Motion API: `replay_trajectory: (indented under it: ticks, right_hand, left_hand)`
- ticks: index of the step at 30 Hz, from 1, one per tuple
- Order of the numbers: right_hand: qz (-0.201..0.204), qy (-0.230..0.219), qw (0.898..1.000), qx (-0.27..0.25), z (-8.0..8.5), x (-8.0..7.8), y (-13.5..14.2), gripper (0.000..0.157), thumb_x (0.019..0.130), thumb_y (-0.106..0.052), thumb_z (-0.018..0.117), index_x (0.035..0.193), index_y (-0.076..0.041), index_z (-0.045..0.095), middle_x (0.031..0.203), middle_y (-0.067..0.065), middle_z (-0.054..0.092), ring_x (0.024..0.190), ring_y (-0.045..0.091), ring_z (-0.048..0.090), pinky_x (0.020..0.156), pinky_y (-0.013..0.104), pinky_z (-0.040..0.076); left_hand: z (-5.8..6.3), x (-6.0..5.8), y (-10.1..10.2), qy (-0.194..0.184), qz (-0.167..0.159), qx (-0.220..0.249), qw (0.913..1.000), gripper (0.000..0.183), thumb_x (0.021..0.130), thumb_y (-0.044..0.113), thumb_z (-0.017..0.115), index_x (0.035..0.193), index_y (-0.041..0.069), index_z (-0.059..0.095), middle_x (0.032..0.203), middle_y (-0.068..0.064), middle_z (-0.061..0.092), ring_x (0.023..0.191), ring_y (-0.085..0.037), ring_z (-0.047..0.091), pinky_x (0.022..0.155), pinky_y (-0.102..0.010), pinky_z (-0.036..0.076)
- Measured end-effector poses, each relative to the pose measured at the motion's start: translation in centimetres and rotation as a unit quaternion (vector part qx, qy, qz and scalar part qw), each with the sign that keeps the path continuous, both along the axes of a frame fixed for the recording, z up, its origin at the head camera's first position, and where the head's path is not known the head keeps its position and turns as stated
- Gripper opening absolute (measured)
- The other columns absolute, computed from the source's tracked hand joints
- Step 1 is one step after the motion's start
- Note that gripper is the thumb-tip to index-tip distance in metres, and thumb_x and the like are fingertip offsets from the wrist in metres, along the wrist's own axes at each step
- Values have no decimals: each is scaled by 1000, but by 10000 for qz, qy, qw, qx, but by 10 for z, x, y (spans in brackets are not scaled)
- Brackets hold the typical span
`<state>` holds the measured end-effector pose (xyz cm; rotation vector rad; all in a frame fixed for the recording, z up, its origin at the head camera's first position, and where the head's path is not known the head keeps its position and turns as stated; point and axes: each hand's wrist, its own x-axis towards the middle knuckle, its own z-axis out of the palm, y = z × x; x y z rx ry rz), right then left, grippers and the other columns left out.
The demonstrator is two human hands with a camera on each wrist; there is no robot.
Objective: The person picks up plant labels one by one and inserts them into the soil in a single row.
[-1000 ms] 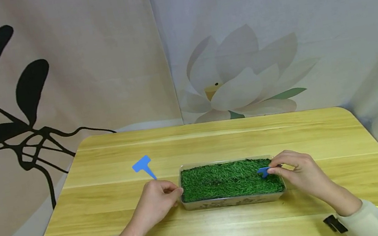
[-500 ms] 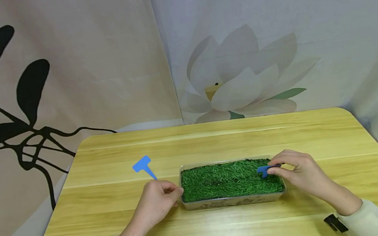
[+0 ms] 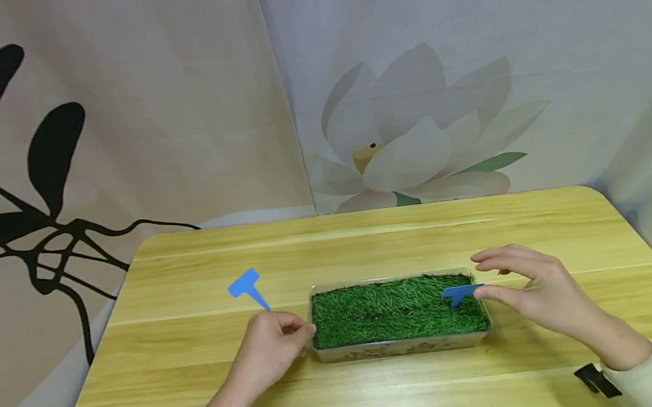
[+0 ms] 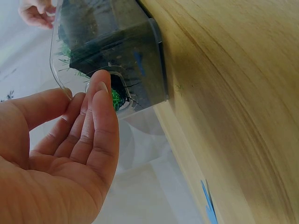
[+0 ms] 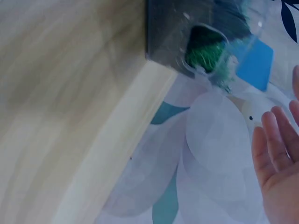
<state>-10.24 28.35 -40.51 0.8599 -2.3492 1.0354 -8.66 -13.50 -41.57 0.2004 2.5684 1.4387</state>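
Note:
A clear plastic box (image 3: 403, 347) filled with green artificial grass (image 3: 388, 311) stands on the wooden table. My left hand (image 3: 281, 344) pinches the box's left rim between thumb and fingertips, as the left wrist view also shows. At the right end, a blue T-shaped plant label (image 3: 460, 294) stands in the grass, its stem hidden. Just right of that label is my right hand (image 3: 544, 286), thumb and fingers spread apart and holding nothing. In the right wrist view its fingers (image 5: 275, 144) are straight and away from the label.
A second blue T-shaped plant label (image 3: 246, 284) lies on the table (image 3: 185, 283) behind my left hand. Cloth (image 3: 190, 111) printed with plants hangs behind the table.
My right hand has let go of the blue plant label and drawn back to the right, its fingers spreading. The label stays in the grass. My left hand has not moved.

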Motion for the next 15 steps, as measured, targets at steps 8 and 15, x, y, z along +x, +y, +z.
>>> replay_trajectory:
  ticks: [8,15]
  right_hand:
    - [-668,-122,9966,457,17,11,25,48,73,5,89,116,-13,78,120,-1,74,113,-9,60,85,10,45]
    - [-1135,-530,9897,698,23,24,57,54,81,2,86,130,-17,73,128,-9,70,105,-12,56,89,7,38]
  left_hand:
    - [1,0,0,-35,33,33,10000,18,97,10,72,81,13,82,72,-1,74,50,-10,51,44,-21,31]
    - [3,0,0,-76,22,22,10000,20,97,10,72,80,13,81,70,-3,73,49,-9,46,44,-21,30]
